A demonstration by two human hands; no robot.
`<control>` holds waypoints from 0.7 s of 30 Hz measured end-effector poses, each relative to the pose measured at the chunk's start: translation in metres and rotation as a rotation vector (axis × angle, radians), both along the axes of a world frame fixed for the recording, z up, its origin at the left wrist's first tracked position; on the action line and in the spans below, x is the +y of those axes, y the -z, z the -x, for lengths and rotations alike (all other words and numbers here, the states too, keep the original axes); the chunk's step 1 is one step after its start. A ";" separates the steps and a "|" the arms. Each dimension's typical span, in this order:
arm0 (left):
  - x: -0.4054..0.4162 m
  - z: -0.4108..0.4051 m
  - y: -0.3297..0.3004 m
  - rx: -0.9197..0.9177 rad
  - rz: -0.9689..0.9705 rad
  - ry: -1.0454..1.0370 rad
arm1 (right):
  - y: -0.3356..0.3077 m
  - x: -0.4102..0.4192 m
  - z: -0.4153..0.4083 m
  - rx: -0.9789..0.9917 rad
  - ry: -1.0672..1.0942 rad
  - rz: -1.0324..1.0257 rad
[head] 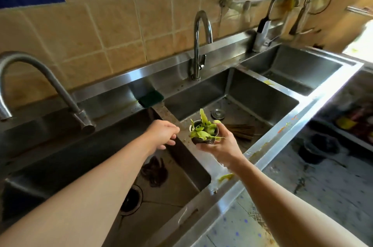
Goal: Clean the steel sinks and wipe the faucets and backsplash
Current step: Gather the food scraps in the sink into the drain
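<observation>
My right hand (219,145) grips a small steel drain strainer basket (205,135) full of green vegetable scraps, held above the divider between the left sink (60,164) and the middle sink (262,97). Beside it, over the left sink's right edge, hovers my left hand (164,133) with loosely curled fingers and nothing in it. The left sink's drain (131,200) is open, with dark debris near it. Three faucets stand along the back: left (40,83), middle (198,45) and right (268,24). The tiled backsplash (101,30) rises behind them.
A green scouring pad (151,97) lies on the back ledge. A bamboo brush (240,131) and a drain plug (218,114) lie in the middle sink. The right sink (298,69) is at the far right. Food scraps dot the front rim (226,177). A black bucket (316,148) stands on the floor.
</observation>
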State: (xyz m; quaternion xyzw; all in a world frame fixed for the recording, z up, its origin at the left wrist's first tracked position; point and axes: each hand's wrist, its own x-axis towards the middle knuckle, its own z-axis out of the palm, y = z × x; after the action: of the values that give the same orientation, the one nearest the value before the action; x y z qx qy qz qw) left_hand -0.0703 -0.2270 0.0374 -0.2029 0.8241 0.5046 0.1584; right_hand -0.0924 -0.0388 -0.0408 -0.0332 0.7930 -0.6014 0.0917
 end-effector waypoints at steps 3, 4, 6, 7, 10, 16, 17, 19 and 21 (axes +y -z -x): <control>0.047 0.014 -0.001 -0.009 0.003 0.029 | -0.007 0.048 0.012 -0.003 0.033 0.029; 0.063 0.019 -0.001 -0.011 0.003 0.036 | -0.011 0.064 0.015 -0.001 0.037 0.036; 0.097 0.029 -0.002 -0.009 -0.005 0.047 | -0.015 0.098 0.024 0.008 0.039 0.051; 0.115 0.035 -0.003 -0.007 -0.010 0.056 | -0.018 0.116 0.029 0.010 0.046 0.056; 0.168 0.052 -0.009 0.007 -0.008 0.098 | -0.024 0.168 0.044 0.018 0.073 0.057; 0.261 0.084 -0.012 0.014 -0.037 0.179 | -0.024 0.260 0.068 0.029 0.157 0.051; 0.273 0.089 -0.012 0.013 -0.037 0.196 | -0.024 0.272 0.071 0.026 0.177 0.049; 0.302 0.104 -0.010 0.004 -0.033 0.234 | -0.022 0.301 0.079 0.021 0.226 0.047; 0.321 0.116 -0.008 -0.012 -0.038 0.260 | -0.021 0.321 0.084 0.019 0.262 0.050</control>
State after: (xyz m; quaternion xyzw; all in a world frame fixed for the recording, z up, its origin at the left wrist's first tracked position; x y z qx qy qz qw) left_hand -0.1862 0.0944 0.0456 -0.0943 0.8327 0.4942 0.2311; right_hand -0.1762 0.2820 -0.0196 0.0624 0.7763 -0.6273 0.0040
